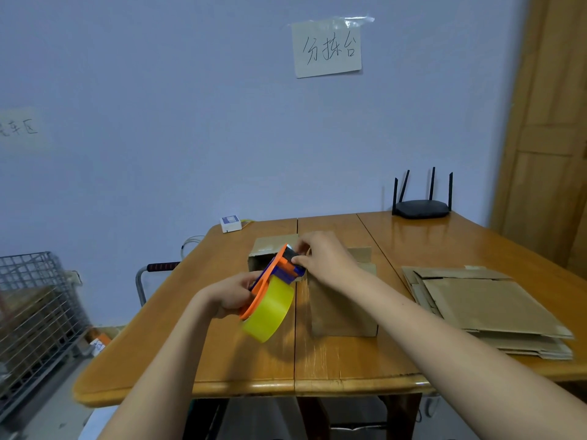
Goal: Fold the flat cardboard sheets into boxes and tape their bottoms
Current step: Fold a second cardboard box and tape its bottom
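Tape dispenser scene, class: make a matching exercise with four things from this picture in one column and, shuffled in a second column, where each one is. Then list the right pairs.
Things
1. tape dispenser
2. router
3. flat cardboard sheets
4. paper sign

Places
A. taped to the wall above the table
B. stacked on the right part of the table
C. held above the table, left hand gripping it, right hand at its front end
D. at the far edge of the table, by the wall

Pairs: 1-C, 2-D, 3-B, 4-A
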`<state>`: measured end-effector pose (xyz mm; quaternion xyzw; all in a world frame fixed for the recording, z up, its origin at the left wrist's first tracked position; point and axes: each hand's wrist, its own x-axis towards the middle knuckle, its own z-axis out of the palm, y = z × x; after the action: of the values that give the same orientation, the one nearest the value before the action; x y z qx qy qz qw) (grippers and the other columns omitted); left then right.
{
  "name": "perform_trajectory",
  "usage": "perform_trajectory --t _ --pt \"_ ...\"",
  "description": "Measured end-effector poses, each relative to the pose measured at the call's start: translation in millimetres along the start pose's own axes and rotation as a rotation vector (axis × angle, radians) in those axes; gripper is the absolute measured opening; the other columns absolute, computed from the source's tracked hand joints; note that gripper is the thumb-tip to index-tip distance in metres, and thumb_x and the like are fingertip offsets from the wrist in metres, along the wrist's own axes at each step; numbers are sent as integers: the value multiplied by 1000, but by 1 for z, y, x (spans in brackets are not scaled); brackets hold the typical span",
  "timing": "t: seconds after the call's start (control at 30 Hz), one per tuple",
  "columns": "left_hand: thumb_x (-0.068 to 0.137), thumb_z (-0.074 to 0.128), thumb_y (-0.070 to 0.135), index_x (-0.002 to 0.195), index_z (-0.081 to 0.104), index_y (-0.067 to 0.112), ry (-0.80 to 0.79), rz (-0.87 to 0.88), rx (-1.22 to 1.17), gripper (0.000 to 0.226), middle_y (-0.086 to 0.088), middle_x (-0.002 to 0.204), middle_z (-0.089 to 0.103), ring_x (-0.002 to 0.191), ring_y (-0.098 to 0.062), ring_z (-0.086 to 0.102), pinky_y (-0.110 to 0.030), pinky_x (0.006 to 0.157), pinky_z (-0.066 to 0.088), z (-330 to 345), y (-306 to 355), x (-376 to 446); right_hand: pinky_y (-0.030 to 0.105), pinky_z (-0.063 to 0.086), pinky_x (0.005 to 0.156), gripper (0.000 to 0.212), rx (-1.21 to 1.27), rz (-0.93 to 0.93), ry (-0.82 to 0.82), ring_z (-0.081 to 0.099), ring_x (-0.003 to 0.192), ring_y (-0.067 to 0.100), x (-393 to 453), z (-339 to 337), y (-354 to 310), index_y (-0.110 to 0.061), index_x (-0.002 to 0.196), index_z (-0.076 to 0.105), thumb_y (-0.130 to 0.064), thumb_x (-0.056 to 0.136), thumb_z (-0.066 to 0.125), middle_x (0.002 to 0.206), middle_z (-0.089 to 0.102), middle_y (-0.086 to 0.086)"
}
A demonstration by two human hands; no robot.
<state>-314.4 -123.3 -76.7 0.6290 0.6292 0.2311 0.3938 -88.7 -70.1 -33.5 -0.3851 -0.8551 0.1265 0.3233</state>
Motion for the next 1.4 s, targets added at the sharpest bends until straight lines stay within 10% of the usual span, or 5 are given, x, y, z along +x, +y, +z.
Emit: perform_trajectory --t 0.53,1.4 --pt "87 63 -2 100 54 22 -140 -95 161 29 -5 102 65 94 -18 64 -29 83 56 2 17 -10 23 53 73 8 22 -17 -268 65 81 9 11 -19 -10 -11 89 82 -17 83 82 91 77 2" --pt "84 63 -3 114 55 12 -122 -343 115 34 -11 108 67 107 -31 65 -38 84 57 -23 1 -20 25 54 72 7 105 54 -28 66 81 8 22 -81 12 -13 81 76 -16 86 80 82 73 -3"
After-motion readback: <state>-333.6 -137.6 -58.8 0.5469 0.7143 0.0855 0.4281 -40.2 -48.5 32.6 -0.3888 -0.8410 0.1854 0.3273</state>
